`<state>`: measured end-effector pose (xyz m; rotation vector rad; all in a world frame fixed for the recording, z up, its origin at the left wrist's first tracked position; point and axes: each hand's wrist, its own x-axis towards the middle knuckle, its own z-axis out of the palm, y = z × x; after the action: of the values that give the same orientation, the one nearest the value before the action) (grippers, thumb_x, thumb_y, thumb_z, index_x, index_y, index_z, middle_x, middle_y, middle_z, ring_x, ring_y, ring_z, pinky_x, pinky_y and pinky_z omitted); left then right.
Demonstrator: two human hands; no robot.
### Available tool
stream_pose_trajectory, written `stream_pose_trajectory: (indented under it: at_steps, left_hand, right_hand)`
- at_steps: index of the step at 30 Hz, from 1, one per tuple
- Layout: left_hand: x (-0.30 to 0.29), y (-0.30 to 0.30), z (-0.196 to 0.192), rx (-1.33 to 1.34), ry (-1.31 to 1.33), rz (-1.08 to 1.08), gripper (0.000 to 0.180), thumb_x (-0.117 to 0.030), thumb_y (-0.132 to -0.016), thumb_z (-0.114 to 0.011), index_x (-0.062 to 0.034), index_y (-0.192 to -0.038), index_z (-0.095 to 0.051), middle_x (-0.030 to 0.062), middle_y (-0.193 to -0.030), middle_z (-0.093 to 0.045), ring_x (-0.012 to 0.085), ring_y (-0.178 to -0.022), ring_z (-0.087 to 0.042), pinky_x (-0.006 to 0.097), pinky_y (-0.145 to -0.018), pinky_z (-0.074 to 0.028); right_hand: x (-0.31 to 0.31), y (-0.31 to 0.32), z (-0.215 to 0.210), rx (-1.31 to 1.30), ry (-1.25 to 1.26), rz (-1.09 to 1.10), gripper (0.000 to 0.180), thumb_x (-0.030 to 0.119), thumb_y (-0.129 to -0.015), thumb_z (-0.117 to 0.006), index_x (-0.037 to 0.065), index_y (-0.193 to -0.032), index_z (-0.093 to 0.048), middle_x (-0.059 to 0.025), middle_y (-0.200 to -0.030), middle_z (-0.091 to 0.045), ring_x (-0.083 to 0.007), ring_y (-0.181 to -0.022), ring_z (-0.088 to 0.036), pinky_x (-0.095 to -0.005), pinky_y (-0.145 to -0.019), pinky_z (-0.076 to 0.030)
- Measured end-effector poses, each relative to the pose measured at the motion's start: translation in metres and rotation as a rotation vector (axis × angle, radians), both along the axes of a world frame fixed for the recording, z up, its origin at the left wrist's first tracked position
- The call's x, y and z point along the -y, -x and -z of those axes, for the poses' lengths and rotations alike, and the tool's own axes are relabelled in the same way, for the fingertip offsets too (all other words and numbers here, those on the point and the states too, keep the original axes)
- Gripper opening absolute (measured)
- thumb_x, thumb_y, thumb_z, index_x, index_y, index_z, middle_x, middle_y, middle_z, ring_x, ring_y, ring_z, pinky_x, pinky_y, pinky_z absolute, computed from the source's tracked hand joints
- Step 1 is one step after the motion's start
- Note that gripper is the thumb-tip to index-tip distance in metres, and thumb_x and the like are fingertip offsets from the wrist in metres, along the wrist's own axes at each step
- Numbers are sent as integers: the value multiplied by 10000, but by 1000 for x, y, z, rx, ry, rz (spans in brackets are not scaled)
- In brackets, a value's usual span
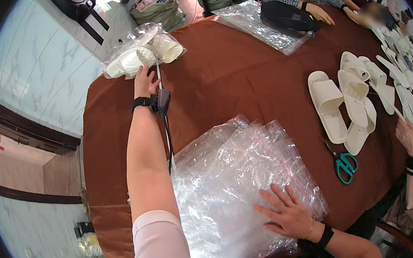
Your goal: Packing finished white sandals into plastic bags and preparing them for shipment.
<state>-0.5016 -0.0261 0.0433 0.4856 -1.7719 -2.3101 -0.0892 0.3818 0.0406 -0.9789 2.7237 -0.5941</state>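
My left hand is stretched far across the brown-clothed table and touches a pile of bagged white slippers at its far left end; whether the fingers grip a bag is hidden. A black strap with a small device and a hanging cable sits on that wrist. My right hand lies flat, fingers spread, on a stack of clear plastic zip bags at the near edge.
Loose white slippers lie in a row at the right, with green-handled scissors near them. Another sheet pile of clear bags sits at the far end. Other people sit at the far and right sides; one person's hand is at the right edge.
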Motion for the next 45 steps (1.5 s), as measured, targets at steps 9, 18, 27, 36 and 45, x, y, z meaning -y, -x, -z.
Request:
stream_pose_trajectory:
  at_steps: [9, 18, 27, 36, 45]
  left_hand:
    - [30, -45, -85, -455, 31, -50, 507, -200, -973, -565, -116, -1453, -424, 50, -1461, -444, 233, -1349, -399, 607, -1104, -209]
    - [-18, -176, -221, -591, 64, -36, 320, -209, -953, -640, -26, -1209, -585, 51, -1189, -587, 174, -1136, -519, 575, -1011, -371]
    - [4, -276, -304, -844, 1054, 267, 291, -90, -848, -621, -24, -1131, -603, 91, -1133, -598, 222, -1032, -596, 326, -889, -470]
    - [-26, -463, -280, -523, 651, 867, 373, -369, -875, -639, -52, -1070, -611, 117, -1205, -601, 271, -1231, -521, 473, -1099, -352]
    - [-51, -556, -24, -166, 914, 8, 422, -252, -995, -517, -72, -1376, -511, 145, -1500, -411, 298, -1417, -342, 418, -1157, -243]
  right_hand:
    - [-1, -3, -1, -40, 0, -40, 615, 429, -888, -620, 264, -1453, -443, -103, -1570, -294, -355, -1461, -230, -552, -1166, -197]
    - [-3, -11, 11, -121, 47, -35, 568, 421, -910, -582, 241, -1435, -461, -115, -1565, -299, -369, -1449, -241, -557, -1170, -174]
    - [-2, -15, 19, -195, 115, -24, 514, 396, -918, -572, 238, -1404, -510, -109, -1544, -338, -362, -1440, -259, -522, -1176, -184]
    - [-8, -13, 33, -230, 166, 5, 483, 364, -917, -578, 222, -1377, -534, -80, -1523, -381, -344, -1421, -306, -514, -1162, -221]
    - [-5, -18, 23, -225, 72, -13, 509, 192, -846, -582, 186, -1354, -548, -64, -1530, -363, -345, -1422, -303, -523, -1154, -251]
